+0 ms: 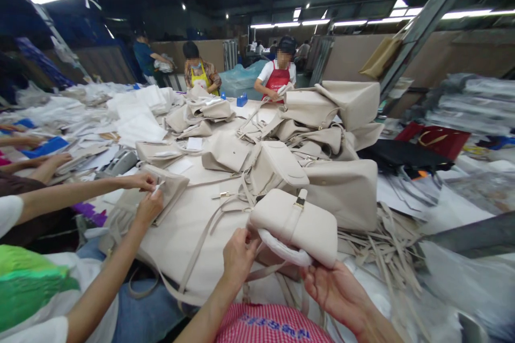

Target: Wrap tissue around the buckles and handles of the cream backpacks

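A cream handbag [317,225] with a flap, a front strap and a dark-and-gold clasp [300,200] is tilted toward me in front of my body. Its carry handle [281,248] is wrapped in white material. At the bag's left side, my left hand [240,254] has its fingers pinched together against the edge near the handle's end. Palm up, my right hand [336,289] grips the bag's lower right edge by the handle's other end, its fingertips partly hidden. A long cream strap [197,257] loops across the table to the left.
More cream bags [338,187] are heaped just beyond mine. Loose straps [386,246] pile up at right. Beside me on the left, a co-worker's hands [148,201] work at another bag. Two people stand across the table [209,177]; white wrapping [137,118] covers its far left.
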`<state>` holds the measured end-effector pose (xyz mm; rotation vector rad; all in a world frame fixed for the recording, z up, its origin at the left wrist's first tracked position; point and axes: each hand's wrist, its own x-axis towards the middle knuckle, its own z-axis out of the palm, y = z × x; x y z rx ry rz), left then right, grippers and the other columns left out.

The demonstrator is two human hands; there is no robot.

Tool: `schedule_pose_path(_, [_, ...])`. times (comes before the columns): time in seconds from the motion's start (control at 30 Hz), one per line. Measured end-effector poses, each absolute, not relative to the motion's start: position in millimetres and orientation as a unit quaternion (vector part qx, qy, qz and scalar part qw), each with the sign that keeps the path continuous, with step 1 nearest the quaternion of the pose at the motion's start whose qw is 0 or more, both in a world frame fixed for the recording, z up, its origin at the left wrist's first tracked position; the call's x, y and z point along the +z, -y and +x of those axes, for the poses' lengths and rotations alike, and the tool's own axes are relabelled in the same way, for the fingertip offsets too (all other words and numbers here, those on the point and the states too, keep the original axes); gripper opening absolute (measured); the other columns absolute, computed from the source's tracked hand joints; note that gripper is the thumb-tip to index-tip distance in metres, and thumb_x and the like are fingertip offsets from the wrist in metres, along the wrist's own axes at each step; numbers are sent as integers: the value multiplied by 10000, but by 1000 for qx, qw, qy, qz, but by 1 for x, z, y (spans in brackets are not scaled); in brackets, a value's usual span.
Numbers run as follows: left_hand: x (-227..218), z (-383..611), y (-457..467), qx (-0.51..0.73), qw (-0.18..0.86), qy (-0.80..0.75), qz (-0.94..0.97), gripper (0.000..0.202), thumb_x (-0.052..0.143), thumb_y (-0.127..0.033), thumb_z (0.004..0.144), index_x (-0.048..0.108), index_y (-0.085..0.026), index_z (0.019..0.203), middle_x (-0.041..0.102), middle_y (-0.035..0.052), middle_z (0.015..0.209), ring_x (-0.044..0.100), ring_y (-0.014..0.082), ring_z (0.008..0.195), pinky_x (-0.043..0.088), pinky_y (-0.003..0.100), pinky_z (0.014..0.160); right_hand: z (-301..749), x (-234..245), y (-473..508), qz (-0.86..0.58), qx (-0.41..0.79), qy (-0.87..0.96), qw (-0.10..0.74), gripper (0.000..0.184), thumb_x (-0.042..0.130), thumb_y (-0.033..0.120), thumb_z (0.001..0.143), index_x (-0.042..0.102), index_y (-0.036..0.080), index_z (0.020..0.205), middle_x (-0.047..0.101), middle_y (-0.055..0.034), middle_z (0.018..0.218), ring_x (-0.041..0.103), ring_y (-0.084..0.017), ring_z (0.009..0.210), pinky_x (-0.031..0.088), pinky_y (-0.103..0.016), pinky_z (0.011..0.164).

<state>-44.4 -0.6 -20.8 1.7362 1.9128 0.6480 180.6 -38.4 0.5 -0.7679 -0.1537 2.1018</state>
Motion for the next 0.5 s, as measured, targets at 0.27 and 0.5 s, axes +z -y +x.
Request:
schedule_pose_path(0.27, [-32, -33, -16, 177, 222, -696, 659, 218, 461, -319, 862, 641, -197, 883, 725, 104, 864, 649, 252, 800, 311, 284, 607, 165, 14, 42, -383, 833, 2, 400, 199, 560, 270, 827, 679, 133, 747, 724, -22, 600, 679, -106, 534, 503, -171, 525])
schedule_pose_path(0.5, [-28, -51, -24, 250, 525, -609, 540, 236, 660, -374, 679, 575, -176, 584, 560, 20, 489, 542, 178, 484, 300, 235, 452, 175, 15, 17, -421, 822, 33, 381, 290, 424, 236, 846, 656, 98, 739, 687, -65, 549, 625, -129, 446, 417, -191, 412])
